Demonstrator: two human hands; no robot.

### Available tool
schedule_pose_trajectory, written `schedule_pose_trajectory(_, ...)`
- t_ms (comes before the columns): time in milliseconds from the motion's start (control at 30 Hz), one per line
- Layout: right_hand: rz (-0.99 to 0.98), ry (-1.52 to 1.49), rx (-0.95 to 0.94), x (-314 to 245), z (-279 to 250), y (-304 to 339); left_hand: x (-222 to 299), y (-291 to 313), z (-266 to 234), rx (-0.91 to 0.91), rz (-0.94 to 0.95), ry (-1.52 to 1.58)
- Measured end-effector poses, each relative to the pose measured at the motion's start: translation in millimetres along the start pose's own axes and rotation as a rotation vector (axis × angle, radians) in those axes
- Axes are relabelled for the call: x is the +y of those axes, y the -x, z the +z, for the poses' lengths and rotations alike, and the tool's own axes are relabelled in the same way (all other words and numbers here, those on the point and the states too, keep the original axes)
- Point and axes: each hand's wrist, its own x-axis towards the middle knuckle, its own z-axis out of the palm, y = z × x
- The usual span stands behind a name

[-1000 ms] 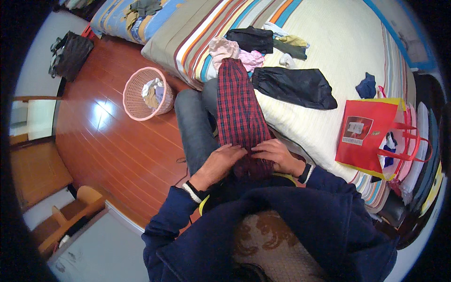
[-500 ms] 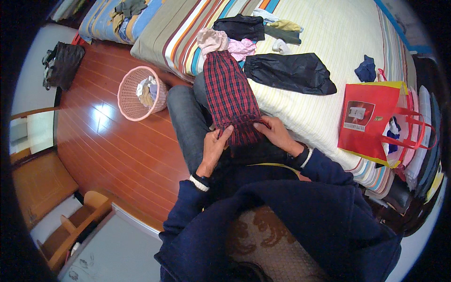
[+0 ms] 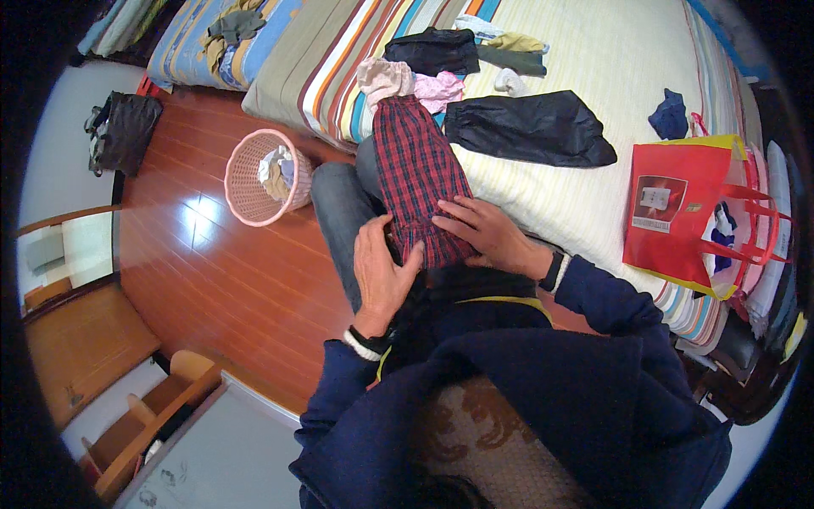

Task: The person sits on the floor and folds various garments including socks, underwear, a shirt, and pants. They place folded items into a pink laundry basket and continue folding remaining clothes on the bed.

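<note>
A red-and-black plaid sleeve cover (image 3: pixel 417 174), gathered at both ends, stretches from my lap to the bed's edge. My left hand (image 3: pixel 381 271) is at its near left edge, fingers stretched and thumb apart. Across the right side of the cloth lies my right hand (image 3: pixel 496 236), with fingers extended flat on it. Beyond the far end are a beige cloth (image 3: pixel 386 78) and a pink one (image 3: pixel 439 90). To the right, a black garment (image 3: pixel 530 129) with a gathered end is spread on the bed.
A pink basket (image 3: pixel 242 182) holding clothes stands on the wooden floor. On the bed are a folded black garment (image 3: pixel 432 51), a white bundle (image 3: pixel 510 82), a navy cloth (image 3: pixel 668 115) and a red bag (image 3: pixel 670 191). A dark bag (image 3: pixel 131 131) sits by the wall.
Both hands have released their pinch on the sleeve cover's near end. The fingers have spread; the right hand has moved farther up onto the cloth. The view has shifted slightly.
</note>
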Motion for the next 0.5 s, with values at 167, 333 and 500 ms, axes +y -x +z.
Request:
schedule_pose_trajectory(167,-0.014,-0.158,0.007,15,-2,-2,-5,-14,-19,-0.425,0.506,-0.174)
schedule_pose_trajectory(333,-0.044,-0.112,0.030,16,-11,5,-12,-42,-12,-0.401,0.577,-0.091)
schedule_pose_trajectory(500,-0.038,-0.050,0.119,10,-3,9,-4,-36,-12,-0.375,0.553,0.039)
